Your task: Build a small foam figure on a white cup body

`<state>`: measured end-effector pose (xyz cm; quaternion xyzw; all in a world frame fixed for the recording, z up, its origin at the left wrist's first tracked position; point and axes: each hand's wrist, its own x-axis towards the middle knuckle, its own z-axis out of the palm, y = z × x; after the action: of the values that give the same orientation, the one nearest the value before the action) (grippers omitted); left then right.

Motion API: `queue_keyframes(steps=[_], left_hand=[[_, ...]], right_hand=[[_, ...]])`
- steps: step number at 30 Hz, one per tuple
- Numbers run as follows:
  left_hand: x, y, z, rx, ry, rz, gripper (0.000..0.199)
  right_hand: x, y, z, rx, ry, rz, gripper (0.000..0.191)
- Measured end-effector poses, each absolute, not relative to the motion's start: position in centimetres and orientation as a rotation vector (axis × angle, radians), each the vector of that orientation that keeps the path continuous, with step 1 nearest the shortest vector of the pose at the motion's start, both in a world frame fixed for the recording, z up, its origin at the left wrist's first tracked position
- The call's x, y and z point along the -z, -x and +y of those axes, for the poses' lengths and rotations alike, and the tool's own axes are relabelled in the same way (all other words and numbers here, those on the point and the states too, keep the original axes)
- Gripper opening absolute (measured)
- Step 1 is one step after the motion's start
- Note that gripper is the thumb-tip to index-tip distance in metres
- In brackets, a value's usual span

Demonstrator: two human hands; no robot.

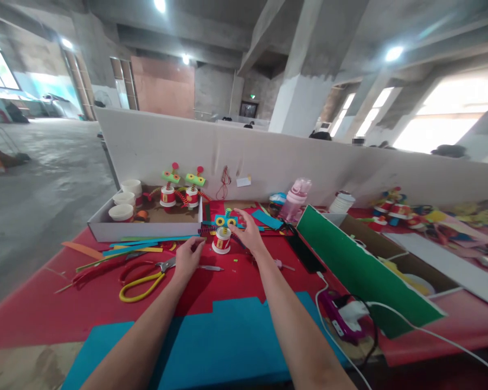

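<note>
A small paper-cup figure [222, 241] stands upright on the red table cover, its red and white cup topped by a blue head with yellow ring eyes and a green coil. To its right is my right hand [250, 234], thumb and fingers apart at the side of the blue head; whether they touch it I cannot tell. My left hand [188, 259] is closed in a pinch to the left of the cup, near the figure's dark coiled arm. What sits between those fingertips, if anything, is too small to make out. Scissors [142, 290] with yellow handles lie beside my left wrist.
A white box [142, 232] at the back left holds paper cups [122, 212] and two finished-looking figures [168, 196]. Paper strips [146, 242] lie before it. To the right are a phone [307, 252], a pink bottle [296, 199], a green-sided box [361, 271] and a purple power strip [341, 319] with cables.
</note>
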<state>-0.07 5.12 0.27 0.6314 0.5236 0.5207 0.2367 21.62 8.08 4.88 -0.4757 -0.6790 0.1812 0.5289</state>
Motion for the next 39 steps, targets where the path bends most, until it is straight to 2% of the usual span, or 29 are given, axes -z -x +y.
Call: queue_keyframes(steps=[4,7,10,18,28,32,37,39], left_hand=[[-1.6,-1.3,6.1,-1.431,-1.358,1.251,0.034],[-2.8,-2.7,6.8,-1.315,-1.162,1.111,0.048],[-3.5,-4.2,7.6,-1.262,-1.123,1.067,0.052],[-4.1,-5.5,8.5,-1.293,-0.973,1.031,0.044],[-5.9,0.8,5.8,-1.478,-0.818,0.965,0.037],[-8.2,5.4,5.0,-1.626,-0.791,0.92,0.032],[-10.9,9.0,4.3,-2.21,-0.732,1.013,0.019],[-10.7,8.1,3.9,-2.069,-1.11,1.245,0.02]], right_hand=[[-3.9,-21.6,9.4,-0.556,1.067,-1.582,0.046],[-3.5,-21.4,9.7,-0.667,0.996,-1.532,0.047],[-3.3,-21.2,9.7,-0.733,1.0,-1.458,0.048],[-3.1,-21.2,10.0,-0.706,1.0,-1.419,0.041],[-2.5,-21.7,10.4,-0.704,1.032,-1.42,0.04],[-2.7,-21.6,10.4,-0.705,1.03,-1.405,0.038],[-3.3,-21.6,10.1,-0.686,1.04,-1.408,0.036],[-3.5,-21.6,10.1,-0.685,1.03,-1.411,0.037]])
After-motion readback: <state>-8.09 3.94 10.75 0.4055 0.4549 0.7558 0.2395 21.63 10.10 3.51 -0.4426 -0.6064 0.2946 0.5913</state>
